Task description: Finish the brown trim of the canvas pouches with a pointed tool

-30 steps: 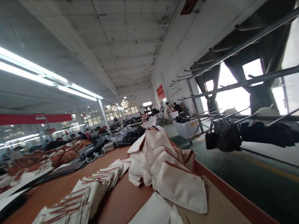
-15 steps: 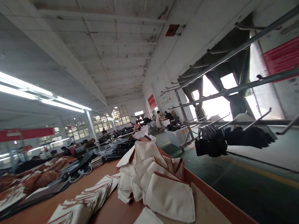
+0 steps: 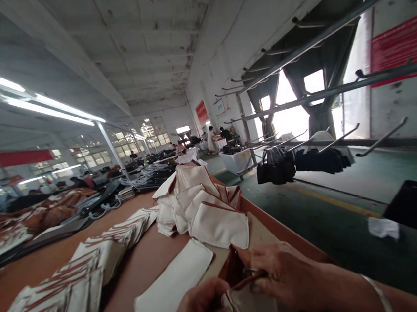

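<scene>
Fingers of the right hand (image 3: 285, 276) are closed in a pinch on the brown-lined mouth of a cream pouch (image 3: 248, 306), while the left hand (image 3: 202, 309) grips its near edge from below. Judging by the grip, the opening is being worked; a steady pull apart seems called for next.

matt cream canvas pouch (image 3: 248, 309), brown trim; smooth matt table (image 3: 152, 264).

Cream canvas pouch (image 3: 252, 309) piped and lined in rust brown. Heap of matching cream pouches (image 3: 203, 207) with brown edging on a terracotta table (image 3: 152, 264). Black bags (image 3: 276, 170) on grey racks (image 3: 311, 102). Red banner (image 3: 404, 42) on a white wall; dark green floor (image 3: 335, 224) with a yellow line.
</scene>
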The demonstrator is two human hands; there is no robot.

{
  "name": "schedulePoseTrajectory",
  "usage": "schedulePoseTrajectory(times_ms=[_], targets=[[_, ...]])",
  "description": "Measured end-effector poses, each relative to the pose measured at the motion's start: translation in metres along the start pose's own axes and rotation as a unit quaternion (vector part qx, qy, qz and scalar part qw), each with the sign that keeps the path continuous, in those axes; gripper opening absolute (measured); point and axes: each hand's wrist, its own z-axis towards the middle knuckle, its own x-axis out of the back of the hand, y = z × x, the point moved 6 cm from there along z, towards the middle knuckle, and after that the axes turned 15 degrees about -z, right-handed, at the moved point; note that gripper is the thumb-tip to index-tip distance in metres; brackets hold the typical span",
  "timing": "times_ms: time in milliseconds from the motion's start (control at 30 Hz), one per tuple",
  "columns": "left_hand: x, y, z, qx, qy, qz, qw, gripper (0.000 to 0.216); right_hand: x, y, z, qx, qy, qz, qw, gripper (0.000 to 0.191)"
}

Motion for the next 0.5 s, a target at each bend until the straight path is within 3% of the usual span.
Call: schedulePoseTrajectory(times_ms=[200, 333, 500], targets=[[-0.010, -0.010, 0.003, -0.004, 0.004, -0.025, 1.000, 0.046, 0.023, -0.026, -0.005, -0.037, -0.004, 0.089, 0.995, 0.014], [-0.017, -0.003, 0.004, 0.001, 0.004, -0.004, 1.000, 0.049, 0.017, -0.031, -0.002, -0.071, -0.028, 0.159, 0.984, 0.012], [-0.016, -0.004, 0.002, 0.038, -0.003, -0.008, 0.999, 0.038, 0.014, -0.030, 0.002, -0.043, -0.051, 0.194, 0.979, 0.008]])
